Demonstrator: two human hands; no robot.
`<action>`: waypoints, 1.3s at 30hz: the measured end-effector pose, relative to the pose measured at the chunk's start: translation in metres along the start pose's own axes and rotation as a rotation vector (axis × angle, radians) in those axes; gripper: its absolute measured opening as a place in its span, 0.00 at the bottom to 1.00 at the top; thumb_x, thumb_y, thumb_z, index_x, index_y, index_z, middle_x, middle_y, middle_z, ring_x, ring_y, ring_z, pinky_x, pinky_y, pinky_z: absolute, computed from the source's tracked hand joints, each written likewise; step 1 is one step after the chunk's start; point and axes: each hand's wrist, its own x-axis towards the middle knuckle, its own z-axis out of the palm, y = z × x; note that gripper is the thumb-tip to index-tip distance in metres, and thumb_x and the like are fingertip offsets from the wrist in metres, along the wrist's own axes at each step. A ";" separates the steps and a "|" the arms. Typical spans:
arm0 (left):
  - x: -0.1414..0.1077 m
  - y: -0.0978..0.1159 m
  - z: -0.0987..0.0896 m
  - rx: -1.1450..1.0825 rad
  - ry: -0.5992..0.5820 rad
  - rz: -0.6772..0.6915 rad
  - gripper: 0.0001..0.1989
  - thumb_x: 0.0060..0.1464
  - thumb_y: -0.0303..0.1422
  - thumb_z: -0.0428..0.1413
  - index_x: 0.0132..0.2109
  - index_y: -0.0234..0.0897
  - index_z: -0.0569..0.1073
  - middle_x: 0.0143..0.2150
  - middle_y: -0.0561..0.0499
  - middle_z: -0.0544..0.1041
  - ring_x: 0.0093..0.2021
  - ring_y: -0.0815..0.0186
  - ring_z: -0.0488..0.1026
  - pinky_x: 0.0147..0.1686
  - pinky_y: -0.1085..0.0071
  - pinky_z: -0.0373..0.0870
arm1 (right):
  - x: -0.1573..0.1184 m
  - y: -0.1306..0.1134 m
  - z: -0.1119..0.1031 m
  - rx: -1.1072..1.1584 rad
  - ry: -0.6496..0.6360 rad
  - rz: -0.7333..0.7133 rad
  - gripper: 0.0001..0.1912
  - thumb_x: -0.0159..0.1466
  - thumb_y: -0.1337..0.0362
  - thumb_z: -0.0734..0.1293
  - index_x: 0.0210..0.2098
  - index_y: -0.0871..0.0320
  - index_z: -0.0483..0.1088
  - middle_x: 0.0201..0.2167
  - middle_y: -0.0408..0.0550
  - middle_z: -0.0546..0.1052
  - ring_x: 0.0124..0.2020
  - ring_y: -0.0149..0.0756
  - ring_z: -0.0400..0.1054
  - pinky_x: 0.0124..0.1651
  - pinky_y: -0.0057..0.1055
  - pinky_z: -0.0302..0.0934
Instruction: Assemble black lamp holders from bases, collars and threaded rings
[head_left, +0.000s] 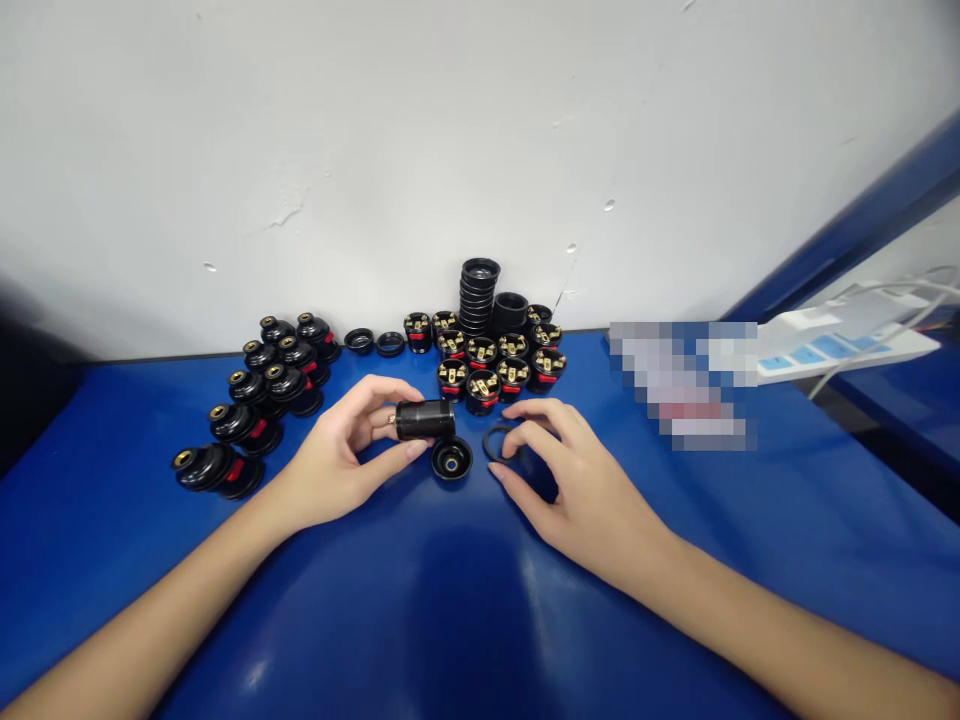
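left hand (341,462) holds the black cylinder (426,420) between thumb and fingers

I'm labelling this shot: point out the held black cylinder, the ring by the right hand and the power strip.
Cylinder (425,420), head view: side wall.
Ring (486,444), head view: left rim.
Power strip (829,350), head view: top.

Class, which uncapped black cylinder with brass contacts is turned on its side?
The cylinder in the left hand; the other uncapped cylinders, clustered farther back, stand upright.

domed assemblies (241,426): 8 | upright brass-topped cores (483,391): 11 | hands (337,465): 2
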 end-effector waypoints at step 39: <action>0.002 -0.001 -0.009 0.217 0.112 0.185 0.19 0.61 0.26 0.70 0.58 0.42 0.83 0.54 0.46 0.84 0.53 0.62 0.84 0.55 0.69 0.85 | 0.002 -0.009 -0.007 -0.182 0.001 -0.283 0.07 0.75 0.72 0.67 0.50 0.63 0.76 0.51 0.65 0.83 0.52 0.56 0.80 0.56 0.55 0.80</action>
